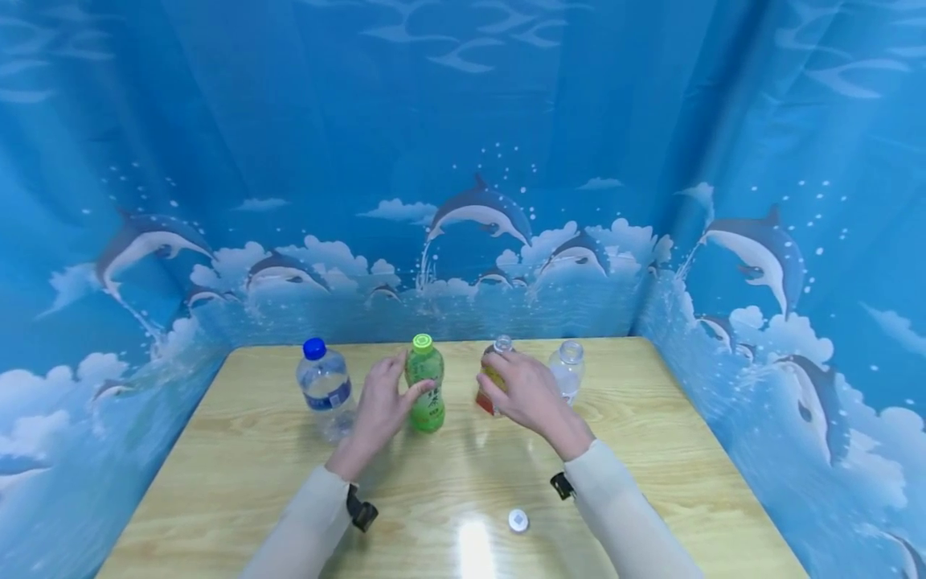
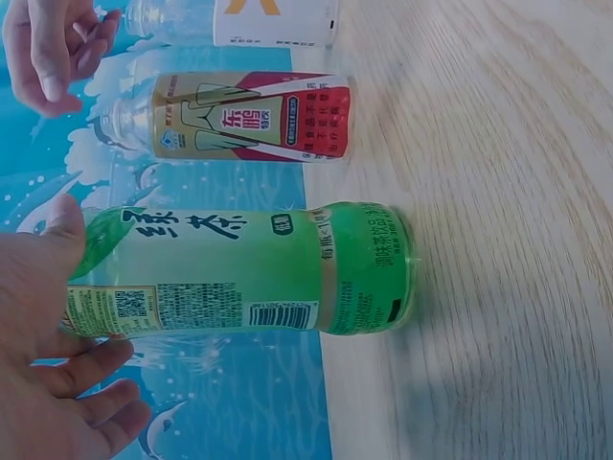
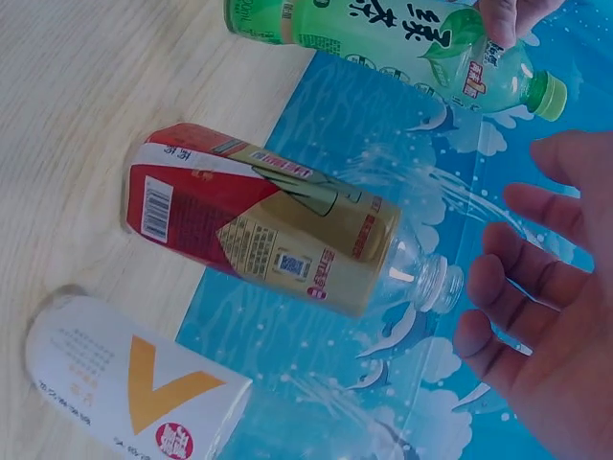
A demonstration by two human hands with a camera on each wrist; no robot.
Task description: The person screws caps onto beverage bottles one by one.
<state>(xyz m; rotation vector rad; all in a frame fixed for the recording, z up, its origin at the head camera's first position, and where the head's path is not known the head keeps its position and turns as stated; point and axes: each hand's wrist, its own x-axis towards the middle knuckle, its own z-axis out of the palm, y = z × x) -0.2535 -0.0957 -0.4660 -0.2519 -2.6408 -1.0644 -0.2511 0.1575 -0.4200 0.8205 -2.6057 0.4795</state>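
2 bare hands, left hand (image 1: 381, 406) and right hand (image 1: 530, 394), without rings or gloves. Long cream sleeves (image 1: 307, 523) to both wrists, smooth fabric, snug cuffs. At each cuff 1 small black device: a strapped block with a rounded clip-like end at the left wrist (image 1: 361, 511), a smaller angular piece at the right (image 1: 561, 486).
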